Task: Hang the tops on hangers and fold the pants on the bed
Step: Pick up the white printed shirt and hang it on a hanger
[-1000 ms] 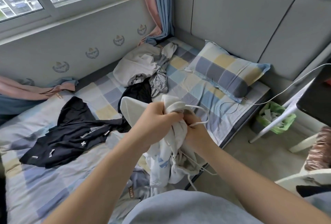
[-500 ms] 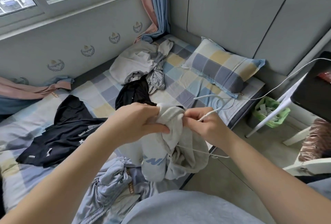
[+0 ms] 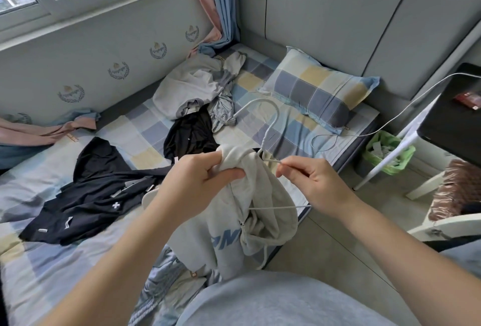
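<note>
My left hand [image 3: 200, 182] grips the bunched neck of a white hoodie [image 3: 229, 226] with blue lettering, held up over the bed's near edge. A white hanger [image 3: 269, 114] is inside it; its hook sticks up out of the neck opening and one shoulder end shows at the left. My right hand [image 3: 312, 185] pinches a thin white cord at the neck, just right of the hook's stem. On the bed [image 3: 52, 260] lie a black jacket [image 3: 91, 195], a black garment [image 3: 190, 135], a pale grey pile [image 3: 192, 86] and grey-blue pants [image 3: 161, 281].
A checked pillow [image 3: 317, 91] lies against the padded headboard. A white cable [image 3: 390, 122] runs from the bed to a black table [image 3: 453, 117] on the right. A green bin [image 3: 387, 151] stands on the floor beside the bed, with a chair [image 3: 455, 221] nearer me.
The hanger's hook has risen out of the hoodie's neck. My hands have drawn slightly apart, the right one now pinching the cord with fingertips.
</note>
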`<move>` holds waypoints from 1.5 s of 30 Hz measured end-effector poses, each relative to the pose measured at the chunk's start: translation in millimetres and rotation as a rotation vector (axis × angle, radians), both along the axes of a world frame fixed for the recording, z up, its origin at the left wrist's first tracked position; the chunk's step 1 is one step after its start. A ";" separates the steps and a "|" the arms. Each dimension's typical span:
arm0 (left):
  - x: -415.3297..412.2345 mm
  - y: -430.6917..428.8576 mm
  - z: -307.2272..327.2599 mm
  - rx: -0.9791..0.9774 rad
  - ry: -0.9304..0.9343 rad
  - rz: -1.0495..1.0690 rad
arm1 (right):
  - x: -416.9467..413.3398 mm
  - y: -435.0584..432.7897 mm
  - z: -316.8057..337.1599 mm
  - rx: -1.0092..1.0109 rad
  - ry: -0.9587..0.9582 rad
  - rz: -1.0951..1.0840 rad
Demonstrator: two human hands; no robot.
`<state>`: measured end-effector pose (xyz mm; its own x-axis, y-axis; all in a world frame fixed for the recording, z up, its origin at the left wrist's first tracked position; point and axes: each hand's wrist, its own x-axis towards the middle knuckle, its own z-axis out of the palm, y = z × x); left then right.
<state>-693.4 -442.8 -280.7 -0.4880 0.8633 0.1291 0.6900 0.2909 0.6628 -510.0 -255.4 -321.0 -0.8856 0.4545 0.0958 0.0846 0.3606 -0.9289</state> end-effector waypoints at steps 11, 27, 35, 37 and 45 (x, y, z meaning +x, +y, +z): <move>6.7 2.1 -1.8 0.054 -0.092 0.070 | -12.0 -15.0 -4.1 0.242 0.003 -0.104; 1.1 -6.6 -6.4 0.456 -0.314 0.369 | -31.2 -45.1 -119.9 0.481 -0.616 0.040; -11.5 -36.3 -20.2 0.244 -0.263 0.348 | -19.8 3.1 -112.2 0.774 -0.798 0.057; -14.9 -44.2 -23.4 0.165 -0.238 0.327 | -18.9 16.4 -105.5 0.832 -0.789 0.048; -22.7 -59.0 -27.7 -0.124 -0.250 0.245 | -26.6 35.9 -46.1 0.773 -0.570 -0.091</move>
